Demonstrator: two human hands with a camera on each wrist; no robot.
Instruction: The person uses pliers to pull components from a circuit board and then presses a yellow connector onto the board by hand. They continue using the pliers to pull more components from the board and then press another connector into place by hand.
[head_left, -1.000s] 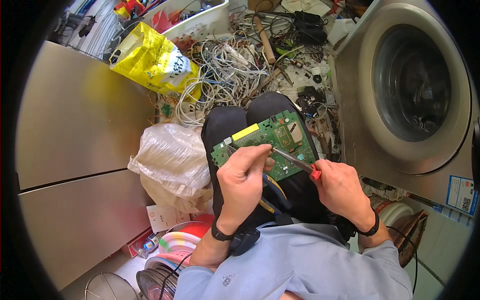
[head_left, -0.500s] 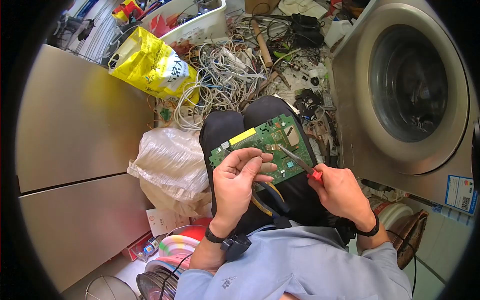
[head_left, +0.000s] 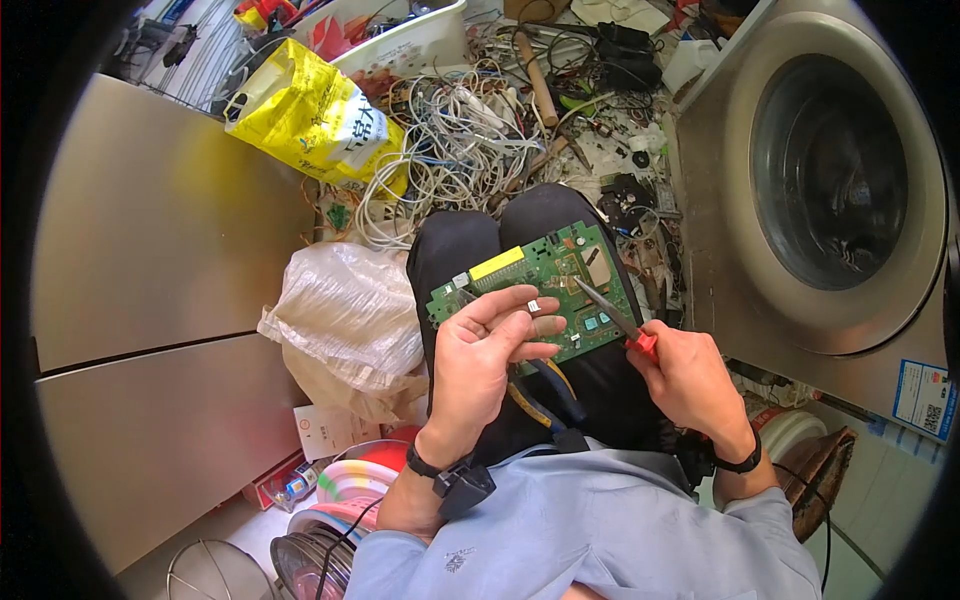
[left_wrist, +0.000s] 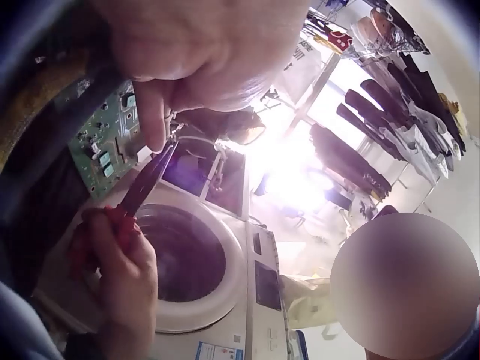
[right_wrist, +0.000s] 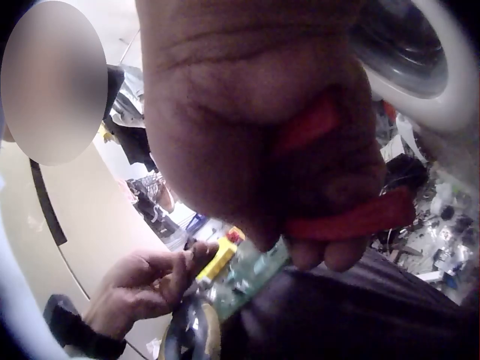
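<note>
A green circuit board (head_left: 600,325) with a yellow strip lies across the person's thighs. Over its near left part is the left hand (head_left: 475,350), palm turned up, its bent fingers and thumb holding a small whitish metal piece (head_left: 534,306). The right hand (head_left: 690,375) grips red-handled long-nose pliers (head_left: 615,312), also seen in the left wrist view. Their tip points over the board, to the right of the left fingers. A second tool with blue and yellow handles (head_left: 563,388) lies on the lap, partly hidden beneath the left hand.
A washing machine (head_left: 830,190) stands at the right, with a steel-grey cabinet (head_left: 180,240) at the left. Ahead lie tangled white cables (head_left: 470,150), a yellow bag (head_left: 310,120) and scattered parts. A whitish sack (head_left: 340,310) sits beside the left knee.
The pliers' tip has moved from the left fingertips to the right, over the board. The left hand has turned palm up and its fingers have spread, showing the small piece.
</note>
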